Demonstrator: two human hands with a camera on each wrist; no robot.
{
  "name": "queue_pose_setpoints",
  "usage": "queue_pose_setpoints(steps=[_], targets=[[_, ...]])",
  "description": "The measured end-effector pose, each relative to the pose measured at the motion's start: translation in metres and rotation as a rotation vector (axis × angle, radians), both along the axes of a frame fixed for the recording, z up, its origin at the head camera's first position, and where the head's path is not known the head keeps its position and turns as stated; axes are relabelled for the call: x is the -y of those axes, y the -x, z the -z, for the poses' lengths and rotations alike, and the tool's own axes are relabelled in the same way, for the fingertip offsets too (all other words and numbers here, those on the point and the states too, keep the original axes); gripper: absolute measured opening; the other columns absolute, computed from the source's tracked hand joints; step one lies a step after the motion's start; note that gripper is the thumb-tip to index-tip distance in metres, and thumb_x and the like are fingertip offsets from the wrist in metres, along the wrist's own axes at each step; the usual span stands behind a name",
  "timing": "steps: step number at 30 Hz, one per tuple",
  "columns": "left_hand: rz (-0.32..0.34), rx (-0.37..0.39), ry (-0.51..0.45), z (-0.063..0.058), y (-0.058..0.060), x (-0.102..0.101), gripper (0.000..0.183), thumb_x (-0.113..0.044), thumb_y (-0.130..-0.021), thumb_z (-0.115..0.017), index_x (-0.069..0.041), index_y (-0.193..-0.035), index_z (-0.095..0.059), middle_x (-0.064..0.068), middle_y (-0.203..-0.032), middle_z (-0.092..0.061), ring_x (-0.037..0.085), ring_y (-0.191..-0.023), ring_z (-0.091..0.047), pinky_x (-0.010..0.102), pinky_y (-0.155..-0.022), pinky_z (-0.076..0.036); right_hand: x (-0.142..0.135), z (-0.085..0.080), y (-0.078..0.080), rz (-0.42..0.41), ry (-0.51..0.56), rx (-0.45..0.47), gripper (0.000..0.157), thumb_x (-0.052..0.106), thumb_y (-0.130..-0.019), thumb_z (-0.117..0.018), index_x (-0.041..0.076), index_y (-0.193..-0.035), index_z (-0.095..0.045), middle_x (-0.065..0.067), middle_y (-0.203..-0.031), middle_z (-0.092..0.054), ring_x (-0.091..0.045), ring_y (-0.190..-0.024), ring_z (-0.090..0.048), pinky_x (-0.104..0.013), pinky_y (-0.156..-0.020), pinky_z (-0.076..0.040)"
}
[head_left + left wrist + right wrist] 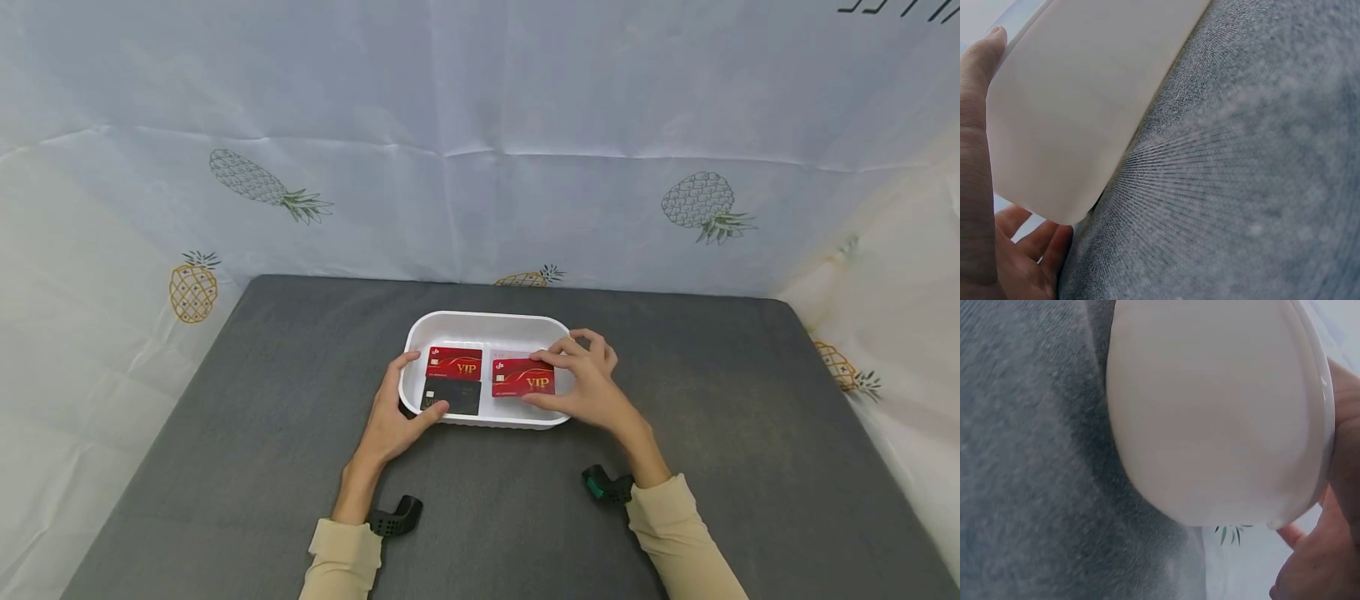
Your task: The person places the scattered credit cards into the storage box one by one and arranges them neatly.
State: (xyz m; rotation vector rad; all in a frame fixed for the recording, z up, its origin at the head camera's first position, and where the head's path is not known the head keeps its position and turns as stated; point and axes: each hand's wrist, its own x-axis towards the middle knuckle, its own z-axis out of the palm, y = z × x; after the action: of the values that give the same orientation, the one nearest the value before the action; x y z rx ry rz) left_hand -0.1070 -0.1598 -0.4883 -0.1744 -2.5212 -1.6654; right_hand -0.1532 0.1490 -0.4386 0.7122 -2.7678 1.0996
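A white tray sits on the grey table, with cards inside it. My left hand grips its left end, thumb over the front rim and fingers round the end wall; the left wrist view shows the same hand against the tray's outer side. My right hand reaches over the right end and pinches a red VIP card at its right part, thumb at the lower edge and a finger at the upper. Behind that card a pale card edge shows. To the left lie another red VIP card and a black card.
Dark grey cloth covers the table. A white curtain printed with pineapples hangs behind its back edge and at the sides. Each wrist bears a black camera mount, one on the left and one on the right.
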Motion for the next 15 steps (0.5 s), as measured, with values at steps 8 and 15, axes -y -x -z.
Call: queue_pose_setpoints(steps=[8, 15], targets=[[0.000, -0.001, 0.002, 0.000, 0.000, 0.001, 0.086, -0.026, -0.080, -0.082, -0.016, -0.152, -0.036, 0.016, -0.153, -0.045, 0.036, -0.132, -0.049, 0.062, -0.109, -0.039, 0.010, -0.004, 0.000, 0.005, -0.152, -0.056, 0.053, 0.037, -0.072, -0.091, 0.012, -0.117, -0.077, -0.004, -0.104, -0.065, -0.043, -0.138, -0.032, -0.078, -0.109, -0.002], [0.007, -0.020, -0.007, 0.000, 0.001, 0.001, 0.086, -0.025, -0.080, -0.082, -0.013, -0.152, -0.037, 0.015, -0.155, -0.044, 0.036, -0.136, -0.048, 0.063, -0.111, -0.036, 0.015, -0.007, 0.000, -0.032, -0.208, 0.003, 0.049, 0.041, -0.071, -0.092, 0.018, -0.112, -0.079, 0.003, -0.096, -0.066, -0.040, -0.139, -0.035, -0.078, -0.108, 0.002]])
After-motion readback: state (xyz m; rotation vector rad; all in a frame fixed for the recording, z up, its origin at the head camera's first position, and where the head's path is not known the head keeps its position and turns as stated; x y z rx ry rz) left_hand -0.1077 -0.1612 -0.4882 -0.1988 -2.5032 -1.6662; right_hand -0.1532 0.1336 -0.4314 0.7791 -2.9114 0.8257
